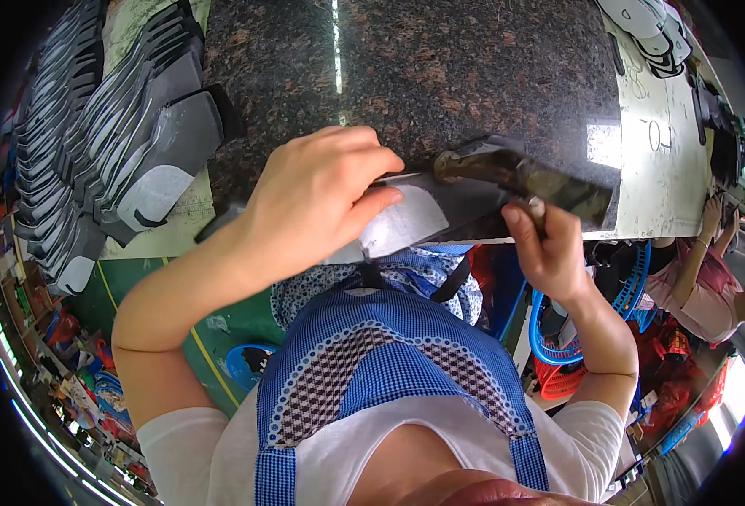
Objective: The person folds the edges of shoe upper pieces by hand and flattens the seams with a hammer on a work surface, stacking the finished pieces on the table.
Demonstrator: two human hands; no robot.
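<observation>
A black and grey flat piece (404, 221), shaped like a shoe upper, lies along the near edge of the dark speckled stone slab. My left hand (326, 185) pinches its upper edge between thumb and fingers. My right hand (551, 246) is closed round the short handle of a hammer. The dark metal hammer head (549, 181) spans the right part of the piece, its narrow end towards my left fingers. It covers that part of the piece; whether it touches it I cannot tell.
Overlapping rows of similar grey and black pieces (166, 143) fill the table's left side. More pale pieces (646, 29) lie at the far right. Below the right edge stand a blue basket (549, 337) and a red basket (558, 381). Another person (697, 278) works at the right.
</observation>
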